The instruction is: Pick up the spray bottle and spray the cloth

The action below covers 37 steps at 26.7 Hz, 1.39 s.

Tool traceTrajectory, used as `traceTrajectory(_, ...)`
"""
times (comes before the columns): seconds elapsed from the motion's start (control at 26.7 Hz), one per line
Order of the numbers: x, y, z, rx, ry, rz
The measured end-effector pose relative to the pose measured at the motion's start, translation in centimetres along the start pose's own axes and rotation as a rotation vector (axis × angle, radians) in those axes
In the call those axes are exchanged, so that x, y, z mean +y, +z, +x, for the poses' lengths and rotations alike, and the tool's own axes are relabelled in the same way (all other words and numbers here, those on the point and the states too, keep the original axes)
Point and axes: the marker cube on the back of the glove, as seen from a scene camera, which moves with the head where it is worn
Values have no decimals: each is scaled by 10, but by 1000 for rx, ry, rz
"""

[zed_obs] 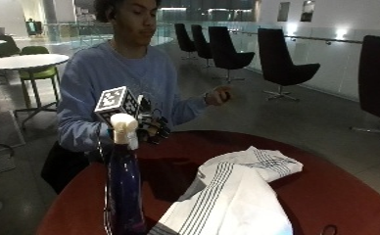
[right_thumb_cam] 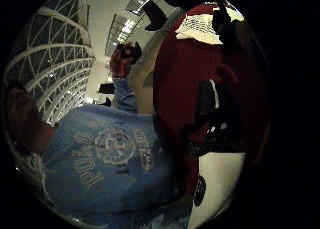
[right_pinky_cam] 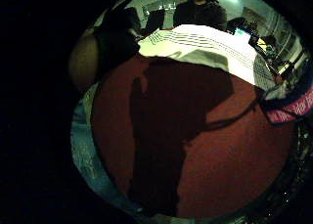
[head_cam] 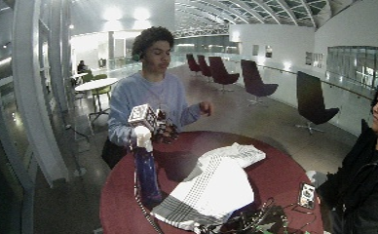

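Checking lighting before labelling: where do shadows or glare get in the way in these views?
Little finger side palm view: a big dark shadow falls across the red table, the cloth stays bright. Outside view: the spray bottle is dark, its white head pale, the right hand dim. Thumb side palm view: edges black.

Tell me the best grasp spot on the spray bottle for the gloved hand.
Probably the narrow neck just below the white trigger head of the spray bottle, coming from the person's side. It stands upright at the table edge, clear of the cloth, and the gloved right hand hovers behind it, holding nothing.
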Motion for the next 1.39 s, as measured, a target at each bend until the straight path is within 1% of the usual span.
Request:
traceTrajectory(0.67, 0, 12, 8, 49, 22, -46)
traceTrajectory(0.82, 0, 9, 14, 50, 39, -30)
traceTrajectory(0.97, 3, -3, 20, -1, 73, 33)
traceTrajectory(1.09, 7, -23, 30, -106, 98, 107)
traceTrajectory(1.24, 23, -57, 45, -289, 127, 244)
traceTrajectory(1.39, 49, -78, 54, -464, 185, 408)
